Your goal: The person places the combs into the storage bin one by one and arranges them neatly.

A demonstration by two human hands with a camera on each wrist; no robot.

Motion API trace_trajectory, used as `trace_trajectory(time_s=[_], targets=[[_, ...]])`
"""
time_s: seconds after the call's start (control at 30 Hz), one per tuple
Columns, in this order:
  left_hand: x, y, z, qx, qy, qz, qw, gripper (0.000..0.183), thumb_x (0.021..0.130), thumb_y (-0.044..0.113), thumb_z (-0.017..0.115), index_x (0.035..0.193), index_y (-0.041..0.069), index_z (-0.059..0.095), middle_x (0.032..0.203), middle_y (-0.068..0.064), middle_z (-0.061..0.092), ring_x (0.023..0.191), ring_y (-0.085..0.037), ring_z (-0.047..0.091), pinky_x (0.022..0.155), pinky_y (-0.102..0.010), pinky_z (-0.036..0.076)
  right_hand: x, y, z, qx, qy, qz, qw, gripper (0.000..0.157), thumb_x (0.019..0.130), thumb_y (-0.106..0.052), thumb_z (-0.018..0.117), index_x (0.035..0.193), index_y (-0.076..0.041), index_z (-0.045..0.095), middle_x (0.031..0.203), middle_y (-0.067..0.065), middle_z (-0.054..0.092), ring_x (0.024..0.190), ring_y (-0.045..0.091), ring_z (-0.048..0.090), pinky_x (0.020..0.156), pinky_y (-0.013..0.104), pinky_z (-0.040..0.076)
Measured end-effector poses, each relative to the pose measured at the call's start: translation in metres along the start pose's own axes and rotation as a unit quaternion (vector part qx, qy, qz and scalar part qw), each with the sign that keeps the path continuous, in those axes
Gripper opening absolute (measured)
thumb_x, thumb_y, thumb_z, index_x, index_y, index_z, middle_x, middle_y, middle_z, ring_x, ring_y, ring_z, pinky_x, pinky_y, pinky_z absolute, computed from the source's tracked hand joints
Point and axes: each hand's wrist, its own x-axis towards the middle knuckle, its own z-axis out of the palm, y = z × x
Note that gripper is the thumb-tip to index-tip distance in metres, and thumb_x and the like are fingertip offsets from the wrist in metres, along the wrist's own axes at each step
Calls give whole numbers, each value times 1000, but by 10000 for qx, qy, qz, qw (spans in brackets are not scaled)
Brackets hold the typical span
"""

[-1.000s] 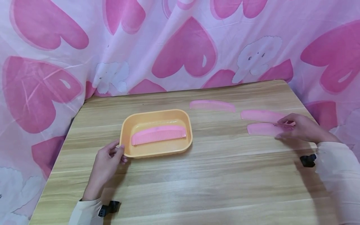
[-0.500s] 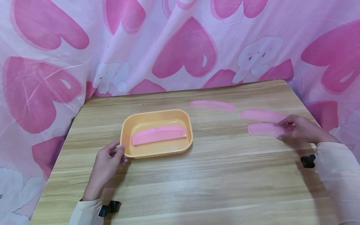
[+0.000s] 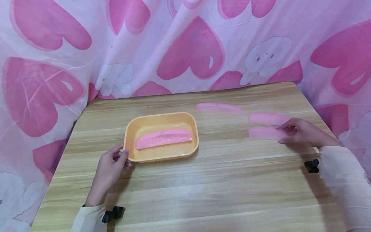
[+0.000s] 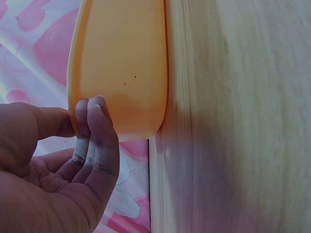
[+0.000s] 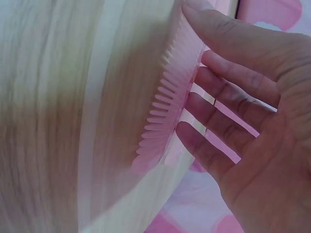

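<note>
My left hand [image 3: 111, 167] pinches the left end of a shallow orange plastic tray [image 3: 162, 158], thumb at the rim and fingers against the outer wall, as the left wrist view shows. A pink comb [image 3: 163, 139] lies inside the tray, its teeth facing me. On the right, my right hand [image 3: 304, 132] holds the right end of another pink comb [image 3: 262, 132] between thumb and fingers. In the right wrist view, the fingertips meet the spine of this comb [image 5: 167, 107] and the thumb reaches its far end. The hand partly hides the comb's right end.
Just behind the held comb lies another pink comb [image 3: 268, 118], partly covered by the right hand. One more pink comb [image 3: 218, 108] rests farther back, right of the tray. The wooden table [image 3: 203, 193] ends at a pink heart-print curtain [image 3: 188, 48] at the back and sides.
My right hand has slid slightly left, and the comb it holds has moved left with it. The left hand, the tray and the other combs have stayed in place.
</note>
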Motion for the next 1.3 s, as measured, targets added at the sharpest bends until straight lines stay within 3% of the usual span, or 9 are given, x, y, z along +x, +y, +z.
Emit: trace_trajectory(time_s=[0.4, 0.67, 1.3], targets=[[0, 2, -1, 59, -10, -53, 10000, 42, 107, 20, 51, 142, -4, 51, 91, -17, 67, 74, -16, 67, 65, -27, 61, 13, -18, 12, 133, -97, -459, 9988, 47, 65, -14, 97, 105, 0, 76, 95, 4, 69, 80, 14, 54, 69, 16, 46], [0, 2, -2, 55, -31, -125, 9999, 43, 107, 21, 51, 143, -3, 51, 92, -18, 67, 74, -16, 67, 65, -28, 61, 25, -24, 21, 142, 62, -1292, 9915, 43, 62, -6, 96, 100, 0, 76, 89, -2, 66, 75, 12, 53, 66, 18, 45], [1, 2, -2, 150, -49, -182, 9997, 45, 107, 20, 52, 146, -2, 48, 93, -18, 67, 75, -18, 67, 65, -28, 61, 49, -56, 29, 306, -718, -1067, 9912, 38, 73, -3, 89, 108, 1, 76, 92, 0, 66, 81, 16, 56, 71, 28, 53]])
